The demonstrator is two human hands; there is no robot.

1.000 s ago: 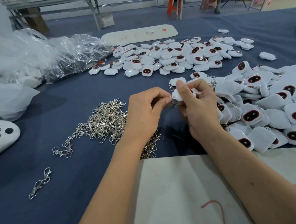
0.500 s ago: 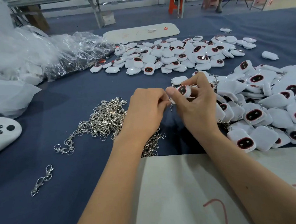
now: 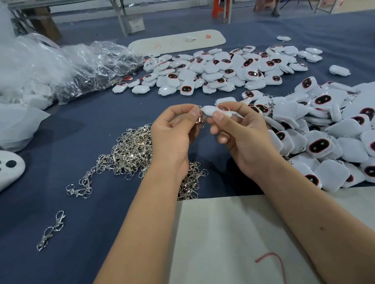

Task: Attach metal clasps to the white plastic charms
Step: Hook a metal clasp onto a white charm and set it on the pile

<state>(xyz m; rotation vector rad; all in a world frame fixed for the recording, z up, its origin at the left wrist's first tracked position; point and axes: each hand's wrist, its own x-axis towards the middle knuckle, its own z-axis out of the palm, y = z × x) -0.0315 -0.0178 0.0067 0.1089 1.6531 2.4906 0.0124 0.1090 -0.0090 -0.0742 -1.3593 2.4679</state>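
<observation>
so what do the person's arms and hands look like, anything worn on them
Both forearms are bare as far as the frame shows, with no sleeves in view. The left hand and the right hand wear no gloves, and no rings, watch or bracelets are visible. The fingernails look short and unpainted.

Both hands have lifted off the heap and drawn slightly apart: the left hand [image 3: 171,136], which a second ago hid what it held, now pinches a small silver metal lobster clasp [image 3: 199,118] that hangs in plain sight below its fingers [image 3: 193,113]. The right hand [image 3: 245,142] has turned the white rounded plastic charm with its dark red-rimmed face [image 3: 217,111] flatter, edge toward the clasp.
</observation>
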